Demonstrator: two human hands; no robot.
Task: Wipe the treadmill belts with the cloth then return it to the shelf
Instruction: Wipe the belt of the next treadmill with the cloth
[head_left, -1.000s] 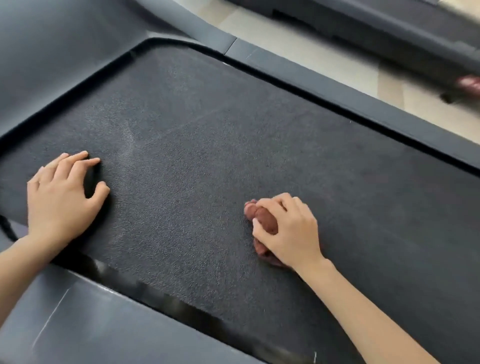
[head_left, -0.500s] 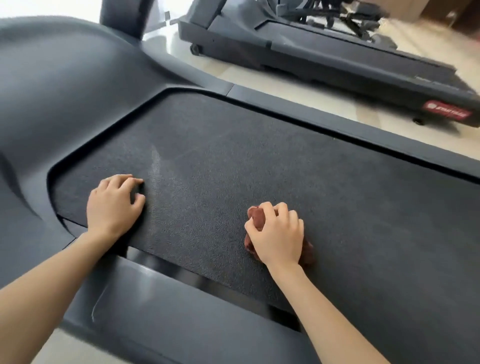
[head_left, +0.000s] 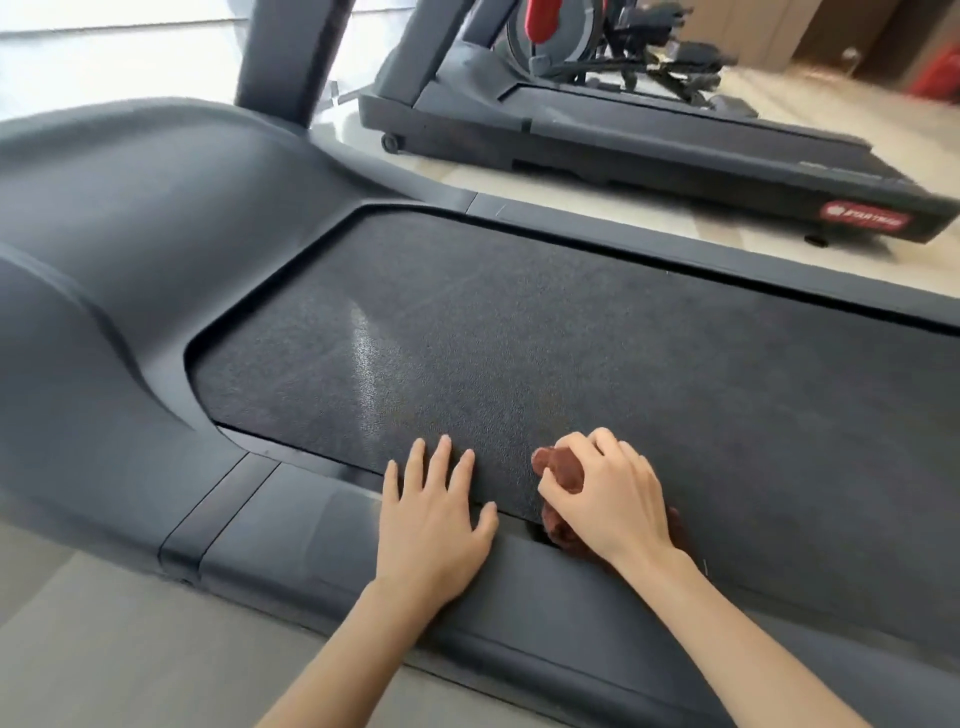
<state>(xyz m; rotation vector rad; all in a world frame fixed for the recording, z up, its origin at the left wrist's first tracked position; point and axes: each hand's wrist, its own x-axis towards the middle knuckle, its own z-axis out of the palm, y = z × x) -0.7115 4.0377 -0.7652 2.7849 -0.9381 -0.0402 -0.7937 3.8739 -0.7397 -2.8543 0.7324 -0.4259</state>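
Right hand (head_left: 610, 499) closed around bunched brown cloth (head_left: 563, 470), pressing it at near edge of treadmill belt (head_left: 519, 353) | left hand (head_left: 434, 519) flat, fingers spread, across belt edge and side rail (head_left: 322, 525), just beside cloth | second treadmill (head_left: 649, 140) behind carried red label (head_left: 865, 216), white lettering blurred, unreadable

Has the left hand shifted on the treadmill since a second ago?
Yes. The left hand slid off the dark textured belt onto the near grey side rail, closer to the right hand.
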